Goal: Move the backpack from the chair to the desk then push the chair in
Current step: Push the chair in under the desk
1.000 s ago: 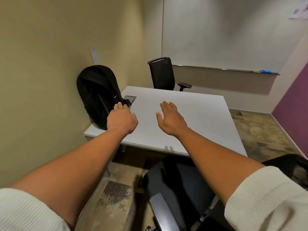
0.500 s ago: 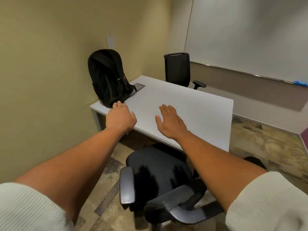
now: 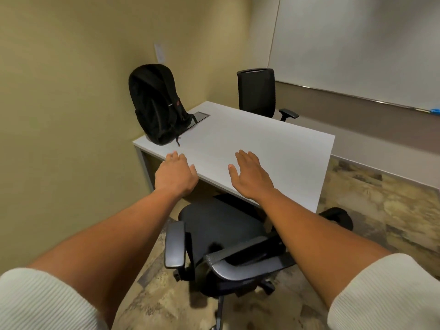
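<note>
1. You have one black backpack in front of you.
2. One white desk.
3. Two black office chairs: the near chair and the far chair.
4. Two bare hands, your left hand and your right hand.
5. One whiteboard.

backpack on desk far-left corner, chair before desk

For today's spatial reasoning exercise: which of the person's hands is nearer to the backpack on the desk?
Left. The left hand hovers at the desk's near edge just in front of the backpack, apart from it. The right hand is further right, over the desk.
</note>
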`<state>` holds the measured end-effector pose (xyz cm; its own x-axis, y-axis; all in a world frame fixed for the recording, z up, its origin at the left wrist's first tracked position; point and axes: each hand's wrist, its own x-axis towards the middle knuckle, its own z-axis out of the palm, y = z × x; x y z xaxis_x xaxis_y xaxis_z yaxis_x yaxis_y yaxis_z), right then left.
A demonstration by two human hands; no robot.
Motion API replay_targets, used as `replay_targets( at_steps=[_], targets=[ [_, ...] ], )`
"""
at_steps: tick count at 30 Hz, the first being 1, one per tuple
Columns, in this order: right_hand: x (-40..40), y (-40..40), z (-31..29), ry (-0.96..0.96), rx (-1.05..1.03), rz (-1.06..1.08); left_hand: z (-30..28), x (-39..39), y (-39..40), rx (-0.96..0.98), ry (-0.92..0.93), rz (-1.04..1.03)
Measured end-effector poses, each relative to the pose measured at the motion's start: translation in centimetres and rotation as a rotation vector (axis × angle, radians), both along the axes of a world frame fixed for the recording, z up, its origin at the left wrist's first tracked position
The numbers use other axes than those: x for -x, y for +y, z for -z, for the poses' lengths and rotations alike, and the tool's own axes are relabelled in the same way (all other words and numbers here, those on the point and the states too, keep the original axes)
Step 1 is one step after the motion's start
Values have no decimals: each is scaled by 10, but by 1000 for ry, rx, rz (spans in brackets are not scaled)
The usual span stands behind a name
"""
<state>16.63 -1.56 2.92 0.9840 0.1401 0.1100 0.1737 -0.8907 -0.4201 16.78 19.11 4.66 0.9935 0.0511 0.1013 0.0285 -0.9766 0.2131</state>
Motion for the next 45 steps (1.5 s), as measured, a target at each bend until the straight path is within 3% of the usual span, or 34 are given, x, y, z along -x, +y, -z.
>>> replay_targets(
  at_steps=[17,25,45],
  targets=[
    [84,-155,36,111,27,-262,63,125,-140,158,124,-82],
    [93,-201,57,142,65,-322,85,159,-167,212,134,-126],
    [73,-164,83,55,201,-275,108,130,-119,103,156,-127]
  ],
)
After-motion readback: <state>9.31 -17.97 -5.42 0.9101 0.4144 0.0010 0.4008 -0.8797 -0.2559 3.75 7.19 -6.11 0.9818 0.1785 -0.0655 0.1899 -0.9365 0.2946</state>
